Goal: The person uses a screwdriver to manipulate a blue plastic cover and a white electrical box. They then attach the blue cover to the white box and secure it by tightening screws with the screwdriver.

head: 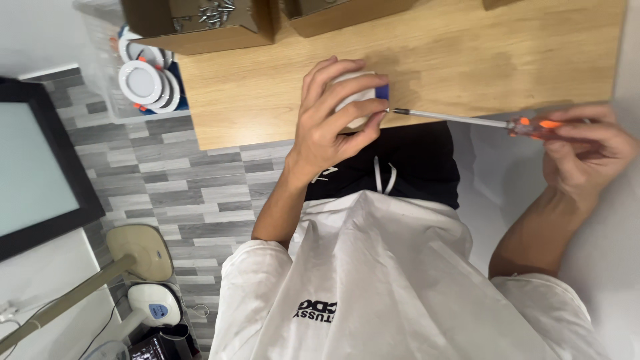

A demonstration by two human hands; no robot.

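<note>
1. Head view: the left hand (333, 117) is closed around a small white round fitting (353, 100) with a blue part at one side, holding it at the near edge of the wooden table (507, 60).
2. The right hand (587, 150) grips the orange handle of a screwdriver (467, 120). Its thin metal shaft runs across to the fitting, and the tip touches the fitting's blue side, just beside the left fingertips (380, 119).
3. The two hands are well apart, joined only by the screwdriver's length.
4. At the table's far edge stands an open cardboard box (200, 30) with a heap of metal screws (213, 13) inside.
5. A second cardboard box (340, 17) stands beside it; its contents cannot be seen.
6. Beside the table's end, a clear plastic bin (100, 73) holds several white round light fittings (143, 80) with orange clips.
</note>
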